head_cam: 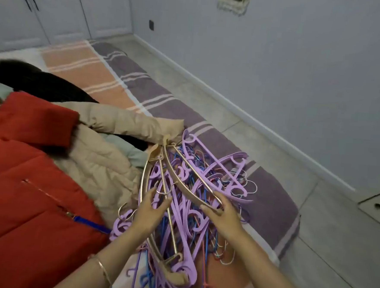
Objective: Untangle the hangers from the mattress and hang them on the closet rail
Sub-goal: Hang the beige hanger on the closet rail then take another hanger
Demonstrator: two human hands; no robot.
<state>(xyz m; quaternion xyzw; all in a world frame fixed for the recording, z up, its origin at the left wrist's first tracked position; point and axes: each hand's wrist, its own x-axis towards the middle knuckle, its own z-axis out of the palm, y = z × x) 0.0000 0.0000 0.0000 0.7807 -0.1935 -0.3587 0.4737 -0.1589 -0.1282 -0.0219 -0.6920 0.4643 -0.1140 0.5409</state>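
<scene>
A tangled heap of hangers (pixel 195 189), mostly purple plastic with thin blue, red and white wire ones, lies on the striped mattress (pixel 143 89). Two tan wooden hangers with metal hooks lie on top of the heap. My right hand (pixel 222 215) grips the near end of one tan wooden hanger (pixel 182 177). My left hand (pixel 150 210) rests on the pile with spread fingers, its fingertips touching the metal hook (pixel 165 189) of a tan hanger. No closet rail is in view.
A red puffer jacket (pixel 24 177), a beige jacket (pixel 107 160) and dark clothing (pixel 42 81) lie on the mattress to the left. Tiled floor (pixel 273 163) and a wall run along the right. White cabinet doors (pixel 36 9) stand at the far end.
</scene>
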